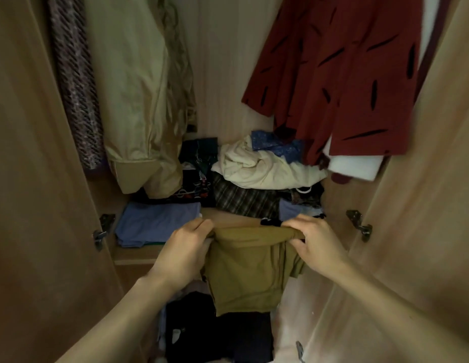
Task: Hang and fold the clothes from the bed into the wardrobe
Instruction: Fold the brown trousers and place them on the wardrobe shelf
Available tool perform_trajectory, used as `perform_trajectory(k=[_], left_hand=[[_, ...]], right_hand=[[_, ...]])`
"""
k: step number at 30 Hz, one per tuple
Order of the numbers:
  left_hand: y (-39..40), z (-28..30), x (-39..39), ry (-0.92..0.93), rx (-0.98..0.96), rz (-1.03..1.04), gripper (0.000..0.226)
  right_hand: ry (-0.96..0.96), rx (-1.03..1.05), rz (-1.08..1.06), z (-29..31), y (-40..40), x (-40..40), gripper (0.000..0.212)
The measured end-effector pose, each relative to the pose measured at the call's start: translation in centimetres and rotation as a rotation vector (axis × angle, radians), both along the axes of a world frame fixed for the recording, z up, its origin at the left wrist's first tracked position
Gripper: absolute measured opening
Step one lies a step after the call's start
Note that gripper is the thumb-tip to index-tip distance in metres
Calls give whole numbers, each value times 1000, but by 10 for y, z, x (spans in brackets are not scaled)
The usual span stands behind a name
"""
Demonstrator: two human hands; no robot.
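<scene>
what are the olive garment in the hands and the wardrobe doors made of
Olive garment: a matte woven cloth, likely cotton, since it hangs limp with soft creases and no shine. Wardrobe doors: light wood-look panels with faint grain, possibly laminate.

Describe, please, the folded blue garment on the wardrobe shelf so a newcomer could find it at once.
Look at the wardrobe shelf below the hanging clothes. At its front left corner, under the beige jacket, lies the folded blue garment, the only neat, flat, plain light-blue stack there.
</scene>
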State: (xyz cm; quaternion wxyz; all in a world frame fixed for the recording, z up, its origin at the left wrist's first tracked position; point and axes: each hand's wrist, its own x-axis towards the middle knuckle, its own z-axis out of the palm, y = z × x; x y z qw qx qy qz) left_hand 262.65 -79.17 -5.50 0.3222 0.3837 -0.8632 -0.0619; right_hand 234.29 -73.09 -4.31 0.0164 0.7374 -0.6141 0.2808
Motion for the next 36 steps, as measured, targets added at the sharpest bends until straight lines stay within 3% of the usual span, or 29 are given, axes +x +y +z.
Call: perform_trajectory(k=[6, 10, 15, 21, 24, 26, 30, 32, 36], left_hand=[[-78, -15, -20, 50, 36, -15, 4], [-146, -38, -44, 34, 89, 40, 6], [-233, -66, -76, -20, 254, 141, 9], [-295, -95, -89, -44, 399, 264, 12], [-307, -104, -92, -51, 394, 302, 24], [-304, -108, -94, -81, 294, 310, 35], [-278, -122, -98, -185, 83, 221, 38], [-268, -133, -101, -299, 136, 201, 48], [-263, -159, -106, -483, 314, 167, 71]], right_hand=[[-99, 6, -11, -30, -79, -24, 27], [-230, 77, 4, -57, -155, -50, 13], [-328, 238, -9, -95, -249, -77, 11], [-330, 278, -35, -132, -317, -84, 6], [-212, 239, -122, -138, -326, -81, 18], [-114, 158, -165, -140, -323, -78, 30], [-108, 47, -75, -137, -302, -65, 32], [-85, 140, -22, -143, -293, -53, 42], [92, 428, -53, -175, -279, -33, 81]])
